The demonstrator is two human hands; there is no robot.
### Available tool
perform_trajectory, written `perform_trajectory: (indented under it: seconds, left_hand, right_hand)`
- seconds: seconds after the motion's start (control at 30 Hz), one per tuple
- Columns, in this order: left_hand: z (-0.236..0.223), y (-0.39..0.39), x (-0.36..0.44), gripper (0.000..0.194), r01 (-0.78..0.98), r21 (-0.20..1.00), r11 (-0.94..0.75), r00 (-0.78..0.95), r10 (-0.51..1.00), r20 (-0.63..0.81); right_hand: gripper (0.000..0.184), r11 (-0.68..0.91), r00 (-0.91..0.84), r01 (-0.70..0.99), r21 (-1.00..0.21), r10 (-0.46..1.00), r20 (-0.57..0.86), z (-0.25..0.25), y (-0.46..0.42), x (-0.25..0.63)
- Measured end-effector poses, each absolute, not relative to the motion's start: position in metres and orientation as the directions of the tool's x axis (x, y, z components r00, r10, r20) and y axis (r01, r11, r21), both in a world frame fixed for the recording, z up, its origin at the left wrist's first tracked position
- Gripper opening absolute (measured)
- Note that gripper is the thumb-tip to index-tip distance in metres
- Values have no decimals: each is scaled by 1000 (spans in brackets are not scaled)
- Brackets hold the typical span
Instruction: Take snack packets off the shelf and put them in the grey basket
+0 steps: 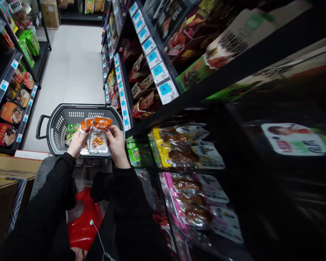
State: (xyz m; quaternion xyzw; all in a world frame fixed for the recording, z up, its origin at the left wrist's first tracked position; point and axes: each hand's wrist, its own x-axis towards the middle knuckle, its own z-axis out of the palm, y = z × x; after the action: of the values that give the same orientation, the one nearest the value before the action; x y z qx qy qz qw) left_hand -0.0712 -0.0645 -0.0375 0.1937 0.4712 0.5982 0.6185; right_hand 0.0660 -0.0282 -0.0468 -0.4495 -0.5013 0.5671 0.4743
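Observation:
Several orange-and-white snack packets (99,139) are fanned out above a grey shopping basket (70,114). My left hand (77,142) is closed on the packets at their left side, thumb on the front. On the right edge of the front packet, my right hand (116,145) is closed, with its thumb near the orange top. Green packets (71,132) lie inside the basket, partly hidden by my left hand. The basket's black handle (42,127) sticks out to the left.
Shelves with yellow-edged packs (179,148) and pink-edged packs (190,197) stand close on my right. Price tags (152,56) line a shelf edge above. Boxes (13,174) and a shelf of bowls (12,112) are on the left. A red plastic stool (84,221) is below.

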Motion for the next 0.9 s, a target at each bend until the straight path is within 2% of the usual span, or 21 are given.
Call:
perform_trajectory:
  seconds: [0.1, 0.2, 0.33, 0.43, 0.63, 0.9]
  left_hand:
    - [-39, -63, -72, 40, -562, 811, 162, -228, 913, -340]
    - [-36, -63, -74, 39, -562, 815, 142, -262, 904, -338]
    - [-31, -63, -78, 43, -574, 812, 108, -296, 897, -329]
    - [-31, -63, -80, 42, -544, 832, 110, -299, 901, -315]
    - [-33, -64, -80, 43, -517, 845, 140, -291, 899, -327]
    - [-35, -64, -80, 39, -512, 850, 119, -318, 894, -316]
  right_hand:
    - [31, -88, -88, -161, -983, 993, -75, -50, -25, 67]
    - [28, -141, -85, -331, -933, 989, -119, -47, -22, 73]
    - [20, -290, -252, -569, -769, 952, -173, -42, -26, 82]
    - [29, -379, -364, -652, -656, 916, -168, -42, -32, 84]
    - [47, -513, -467, -637, -576, 851, -241, -41, -38, 77]
    - [57, -585, -596, -587, -560, 780, -191, -49, -41, 80]
